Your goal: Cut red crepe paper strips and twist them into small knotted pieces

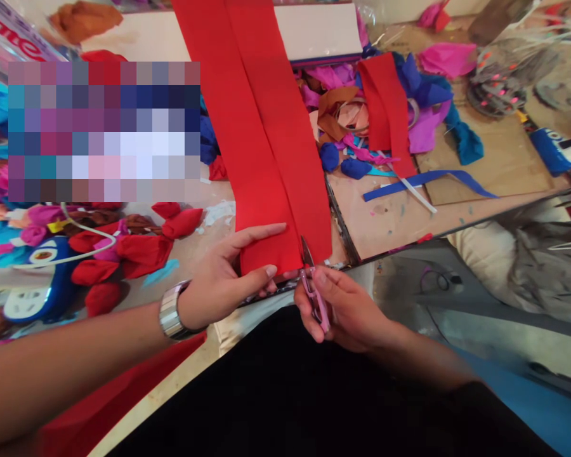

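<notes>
A long red cloth (261, 152) runs from the top of the view to the table's near edge, with a long slit or seam line down its length. On its near left corner rests my left hand (228, 270), index finger stretched along the top, thumb at the edge and other fingertips curled just below it, steadying the cloth. My right hand (345, 301) grips pink-handled scissors (318, 301). Their blades point away from me and meet the cloth at the near end of the dividing line. Part of the blades is hidden by the cloth.
Red fabric petals (143, 254) and a blue-and-white power strip (42, 279) lie left. Colourful scraps and a smaller red strip (385, 101) are piled right, near a blue ribbon (428, 181). A cardboard sheet (490, 158) lies farther right. A pixelated patch hides the upper left.
</notes>
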Demonstrator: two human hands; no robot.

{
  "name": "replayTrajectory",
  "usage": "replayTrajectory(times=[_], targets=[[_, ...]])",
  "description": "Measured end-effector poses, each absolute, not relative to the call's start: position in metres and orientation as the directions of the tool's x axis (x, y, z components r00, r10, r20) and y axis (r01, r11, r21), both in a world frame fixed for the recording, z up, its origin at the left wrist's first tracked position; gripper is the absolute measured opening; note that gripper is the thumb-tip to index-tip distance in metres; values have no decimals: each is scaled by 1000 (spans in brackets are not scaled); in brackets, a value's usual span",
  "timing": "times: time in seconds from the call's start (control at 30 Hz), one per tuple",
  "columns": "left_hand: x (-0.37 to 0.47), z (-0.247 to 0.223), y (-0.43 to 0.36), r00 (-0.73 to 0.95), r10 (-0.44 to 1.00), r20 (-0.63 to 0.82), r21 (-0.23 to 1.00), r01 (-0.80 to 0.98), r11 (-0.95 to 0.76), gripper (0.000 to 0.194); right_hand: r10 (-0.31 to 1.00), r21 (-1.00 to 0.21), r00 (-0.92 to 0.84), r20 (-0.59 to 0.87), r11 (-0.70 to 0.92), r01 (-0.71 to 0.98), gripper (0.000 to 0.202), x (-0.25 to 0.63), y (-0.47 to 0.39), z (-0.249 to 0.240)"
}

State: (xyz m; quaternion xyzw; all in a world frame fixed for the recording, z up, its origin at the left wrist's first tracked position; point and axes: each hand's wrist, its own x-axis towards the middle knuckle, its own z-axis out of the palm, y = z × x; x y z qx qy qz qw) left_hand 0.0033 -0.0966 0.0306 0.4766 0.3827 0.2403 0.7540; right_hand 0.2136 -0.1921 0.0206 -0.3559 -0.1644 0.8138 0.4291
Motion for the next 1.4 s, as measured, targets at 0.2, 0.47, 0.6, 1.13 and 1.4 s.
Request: replayTrajectory(times=[0.2, 0.47, 0.6, 1.13, 1.4], targets=[[4, 32, -97, 590, 726, -352, 905, 15, 426, 74, 814, -579, -359, -456, -578, -575, 45, 213, -192, 20], [4, 31, -99, 621, 715, -322, 912, 0, 410, 71, 819, -574, -344, -458, -569, -589, 42, 210, -193, 21], [3, 31, -99, 620, 715, -324, 911, 0, 413, 71, 819, -585, -326, -472, -568, -579, 44, 209, -192, 22], [3, 35, -100, 609, 736, -298, 922, -16, 387, 68, 805, -568, -326, -495, -584, -580, 44, 208, -196, 18], [4, 35, -101, 618, 744, -254, 925, -70, 374, 67, 794, -527, -380, -474, -602, -600, 53, 207, -200, 18]])
